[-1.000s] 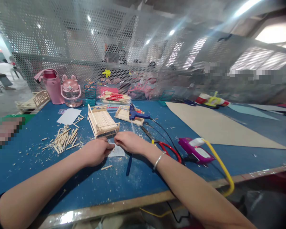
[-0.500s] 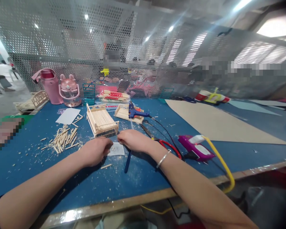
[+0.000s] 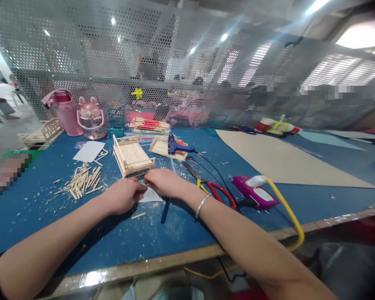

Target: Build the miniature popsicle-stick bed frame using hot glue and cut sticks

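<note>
My left hand and my right hand are close together at the near end of a small bed-shaped frame of wooden sticks. Both have their fingers curled; what they pinch, if anything, is too small and hidden to name. Under the hands lies a small white paper. A short stick rests on the blue table nearer me. Just right of the paper is a blue-handled tool, partly hidden by my right hand. A pile of cut sticks lies left of my left hand.
Behind the frame are a blue glue gun, a second stick frame and bundled sticks. Red-handled pliers, a purple device and large cardboard lie right. Pink bottles stand back left, before a perforated screen.
My right hand has moved left, and its fingers are now at my left hand's fingertips by the frame's near end. My left hand has barely shifted.
</note>
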Demonstrator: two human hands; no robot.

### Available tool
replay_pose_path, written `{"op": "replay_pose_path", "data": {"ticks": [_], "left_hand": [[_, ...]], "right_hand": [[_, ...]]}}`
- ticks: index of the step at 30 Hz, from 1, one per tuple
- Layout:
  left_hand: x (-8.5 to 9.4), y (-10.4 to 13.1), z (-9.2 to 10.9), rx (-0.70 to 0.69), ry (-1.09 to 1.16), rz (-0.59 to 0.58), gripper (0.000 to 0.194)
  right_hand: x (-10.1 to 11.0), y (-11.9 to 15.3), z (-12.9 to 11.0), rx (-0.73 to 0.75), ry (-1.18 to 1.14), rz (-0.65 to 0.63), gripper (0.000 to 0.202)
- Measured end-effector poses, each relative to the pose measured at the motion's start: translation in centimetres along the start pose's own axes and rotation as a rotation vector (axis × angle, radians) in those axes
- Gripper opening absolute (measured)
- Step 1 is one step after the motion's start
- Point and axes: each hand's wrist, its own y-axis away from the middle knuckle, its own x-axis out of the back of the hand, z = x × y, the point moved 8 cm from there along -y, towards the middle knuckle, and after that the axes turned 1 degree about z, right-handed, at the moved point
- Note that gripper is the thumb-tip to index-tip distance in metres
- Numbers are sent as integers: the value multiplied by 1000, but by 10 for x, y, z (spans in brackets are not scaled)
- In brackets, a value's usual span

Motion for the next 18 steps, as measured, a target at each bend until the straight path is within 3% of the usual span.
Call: {"op": "replay_pose_path", "data": {"ticks": [18], "left_hand": [[-2,-3,-9,4,117,47,25]], "right_hand": [[1,4,0,5,1,3,20]]}}
